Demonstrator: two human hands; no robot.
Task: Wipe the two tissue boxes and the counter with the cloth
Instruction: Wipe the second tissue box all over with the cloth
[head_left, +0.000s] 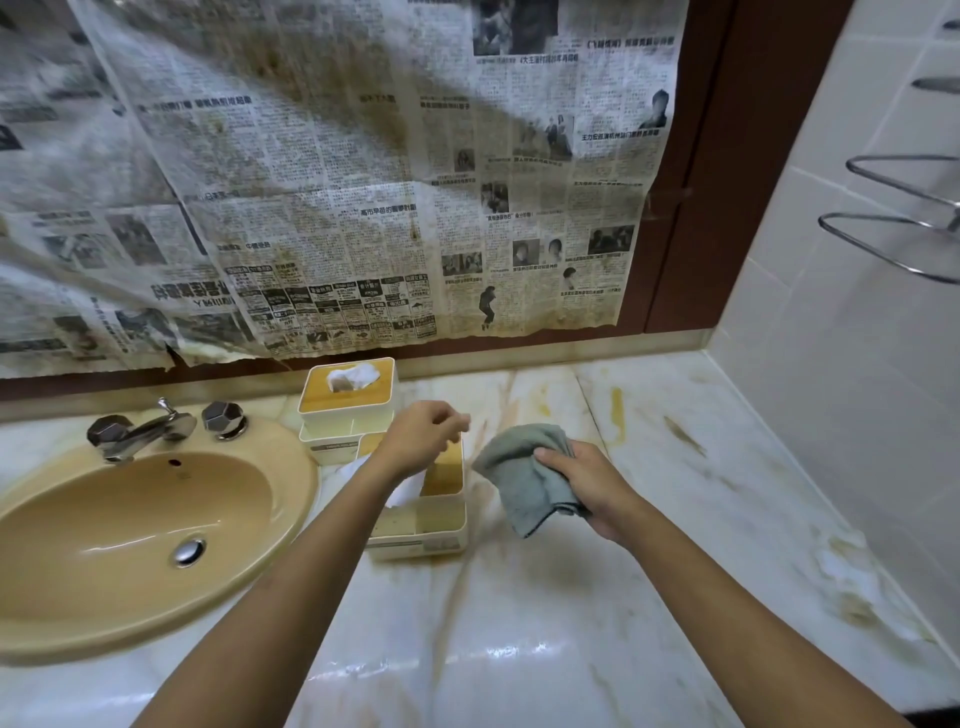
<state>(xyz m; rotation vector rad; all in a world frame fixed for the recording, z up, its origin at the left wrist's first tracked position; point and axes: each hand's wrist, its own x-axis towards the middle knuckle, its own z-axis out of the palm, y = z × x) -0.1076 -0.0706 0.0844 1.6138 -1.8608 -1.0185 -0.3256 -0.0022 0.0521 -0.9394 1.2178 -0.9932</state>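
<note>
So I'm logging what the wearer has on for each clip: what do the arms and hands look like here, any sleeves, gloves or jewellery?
Both forearms are bare as far up as the view shows, with no sleeves in sight. The left hand and right hand wear no gloves. No watch, bracelet or ring shows on the wrists or on the fingers that are visible. No markings can be made out on either arm.

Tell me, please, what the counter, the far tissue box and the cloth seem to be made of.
Counter: polished marble or a look-alike, pale with brownish veins and glossy reflections. Far tissue box: smooth cream plastic body, probably, with a lid that looks like wood or bamboo. Cloth: soft grey-green fabric, perhaps microfibre, that folds loosely in the right hand.
</note>
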